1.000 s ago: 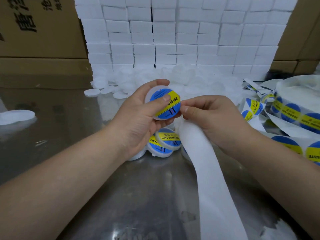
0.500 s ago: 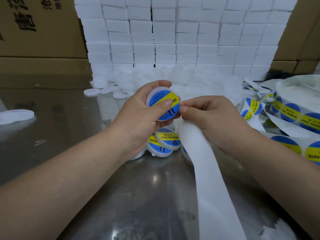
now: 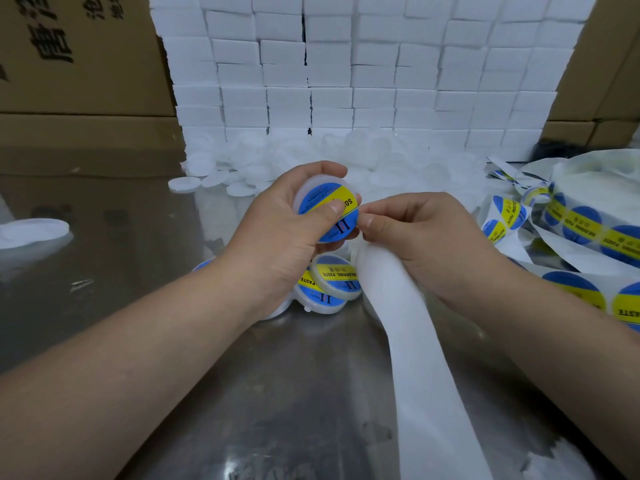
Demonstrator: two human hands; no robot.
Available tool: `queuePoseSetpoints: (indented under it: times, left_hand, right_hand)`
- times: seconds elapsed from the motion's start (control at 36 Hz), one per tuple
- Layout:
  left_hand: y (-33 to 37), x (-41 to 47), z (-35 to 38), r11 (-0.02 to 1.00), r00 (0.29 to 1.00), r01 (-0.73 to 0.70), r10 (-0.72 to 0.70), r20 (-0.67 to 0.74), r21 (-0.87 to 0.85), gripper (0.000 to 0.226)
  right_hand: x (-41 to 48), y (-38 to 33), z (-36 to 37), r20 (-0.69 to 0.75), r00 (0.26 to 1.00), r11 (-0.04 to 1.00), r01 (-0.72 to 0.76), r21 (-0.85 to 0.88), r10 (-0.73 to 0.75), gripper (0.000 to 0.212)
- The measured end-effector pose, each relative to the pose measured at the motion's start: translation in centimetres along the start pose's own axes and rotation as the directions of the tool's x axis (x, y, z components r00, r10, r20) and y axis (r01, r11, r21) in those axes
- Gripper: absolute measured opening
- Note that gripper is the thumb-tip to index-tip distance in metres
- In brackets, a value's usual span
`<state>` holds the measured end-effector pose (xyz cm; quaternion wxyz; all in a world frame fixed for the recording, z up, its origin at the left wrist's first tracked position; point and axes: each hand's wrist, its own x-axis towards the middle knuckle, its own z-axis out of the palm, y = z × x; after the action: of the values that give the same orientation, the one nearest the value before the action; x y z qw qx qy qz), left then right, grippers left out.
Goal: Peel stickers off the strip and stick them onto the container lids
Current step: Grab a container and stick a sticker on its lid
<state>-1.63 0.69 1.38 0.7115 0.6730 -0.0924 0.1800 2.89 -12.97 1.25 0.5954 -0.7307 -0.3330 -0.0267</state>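
- A round white lid (image 3: 307, 184) is gripped in the left hand (image 3: 277, 244), raised above the worktop (image 3: 277, 393) and tilted toward the camera.
- A blue-and-yellow sticker (image 3: 317, 199) is seen on the lid's top; the left thumb is pressed across its middle.
- The right hand (image 3: 429, 237) is held just beside the lid with its fingers curled, its fingertips at the sticker's right edge.
- A white backing strip (image 3: 422, 375), bare of stickers along its visible length, is gripped in the right hand and trails toward the near edge of the worktop.
- Two labelled lids (image 3: 337, 277) are lain overlapping on the worktop under the left hand; a further blue edge is seen to their left.
- Whether the white pieces are lids alone or closed containers cannot be told, and nothing inside them is shown.
- A loose pile of unlabelled lids (image 3: 311, 157) is heaped behind the hands, against a wall of stacked white boxes (image 3: 363, 71), all closed, their contents hidden.
- One white lid (image 3: 33, 232) is set apart at the far left.
- Strips of unused stickers (image 3: 588, 230) are tangled at the right.
- Cardboard cartons (image 3: 79, 53) are stacked behind, closed.
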Motion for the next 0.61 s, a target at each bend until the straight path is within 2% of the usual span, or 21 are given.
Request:
queuePoseSetpoints:
  times: [0.28,0.44,0.53,0.61]
  left_hand:
    - [0.07,-0.32,0.26,0.985,0.993,-0.118,0.12,-0.013,0.126,0.029]
    - [-0.03,-0.47,0.3,0.945,0.975,-0.212,0.22,-0.007,0.249,0.034]
    - [0.0,-0.58,0.34,0.935,0.969,-0.24,0.248,0.001,0.261,0.035]
    - [0.27,-0.9,0.51,0.942,0.965,-0.255,0.261,0.0,0.217,0.036]
  right_hand:
    - [0.03,0.03,0.08,-0.051,0.999,1.0,-0.021,-0.008,0.02,0.041]
    - [0.06,0.05,0.09,-0.084,0.996,0.997,-0.022,-0.072,0.016,0.039]
    - [0.06,0.07,0.01,-0.08,0.997,0.992,-0.014,-0.125,0.004,0.04]
    - [0.18,0.38,-0.18,-0.103,0.994,0.981,-0.043,-0.189,0.024,0.029]
